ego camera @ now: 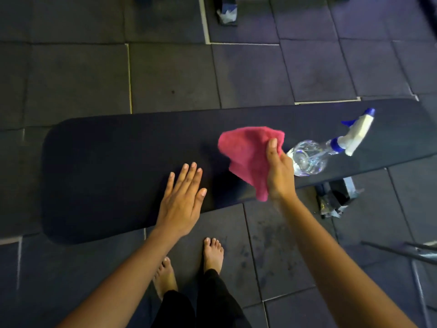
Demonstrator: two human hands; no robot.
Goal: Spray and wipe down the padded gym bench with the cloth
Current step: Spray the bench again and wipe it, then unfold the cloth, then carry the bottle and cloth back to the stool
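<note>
While the padded bench (123, 162) stretches dark and flat from nine o'clock to three o'clock across the middle of the view, the right hand (279, 171) holds a pink cloth (248, 155) above it, a little toward two o'clock from centre. The thumb (272, 147) presses on the near face of the cloth and the other fingers are curled behind it, hidden by the fabric and the back of the hand, so the grip is closed on one bunched edge. Most of the cloth spreads toward ten o'clock from the thumb, and a tail hangs toward six o'clock past the wrist; I cannot tell whether any of it touches the pad. The left hand (182, 197) lies at the near edge of the bench around six o'clock, palm down, fingers (192, 174) straight, close together and empty, pointing toward one o'clock. A clear spray bottle (309, 157) with a white and blue trigger head (357, 133) rests on its side on the bench at three o'clock, just beside the right hand. Bare feet (212, 254) stand on the dark floor tiles (165, 74) at six o'clock.
</note>
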